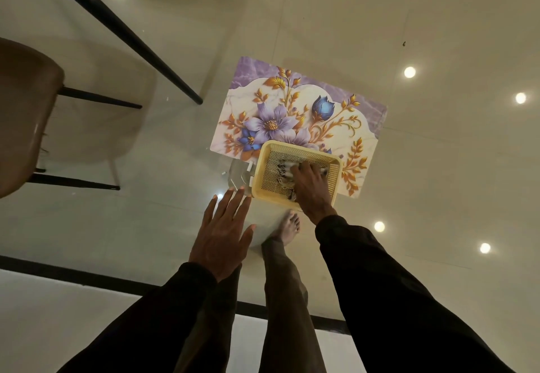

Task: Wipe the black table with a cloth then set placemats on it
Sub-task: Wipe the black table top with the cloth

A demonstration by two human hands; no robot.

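Note:
A floral placemat (295,109), purple and gold on white, lies flat on the see-through table top, whose black front edge (87,270) runs across the lower view. A yellow perforated basket (264,174) stands on the placemat's near edge. In the basket lies a crumpled patterned cloth (283,169). My right hand (311,188) reaches into the basket and its fingers curl over the cloth. Just left of the basket, my left hand (223,232) lies flat on the table top with its fingers spread and holds nothing.
Seen through the top are a brown chair (23,115) at the left, a black slanting leg (140,45) and my own leg and bare foot (287,229). Ceiling lights reflect in the surface on the right.

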